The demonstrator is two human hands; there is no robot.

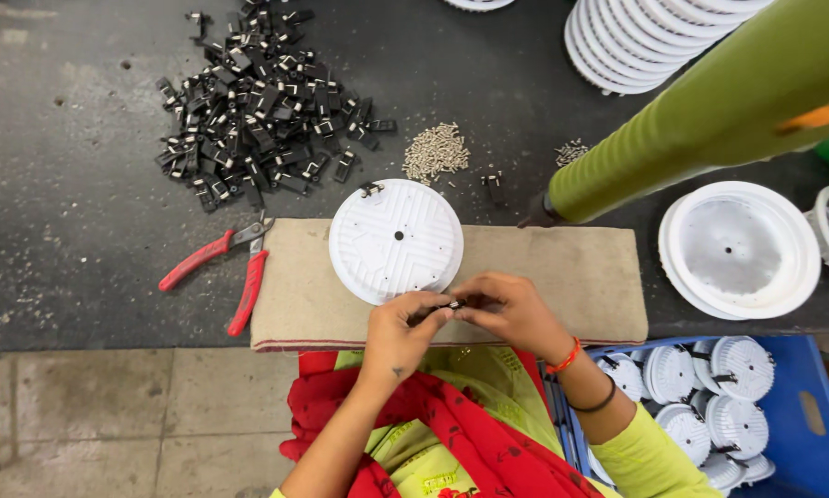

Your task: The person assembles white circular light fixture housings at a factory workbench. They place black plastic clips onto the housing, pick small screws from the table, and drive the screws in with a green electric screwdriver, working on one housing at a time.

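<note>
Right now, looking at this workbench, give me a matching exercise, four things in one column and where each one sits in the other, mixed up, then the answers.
Things:
1. red-handled pliers
2. pile of black clips
3. white round housing
4. blue crate

Places:
A. far side of the dark bench, left of centre
B. on the tan cloth, just beyond both hands
C. lower right, below the bench edge, holding white round parts
D. at the left end of the cloth, jaws resting on its corner

Pairs: 1-D, 2-A, 3-B, 4-C
</note>
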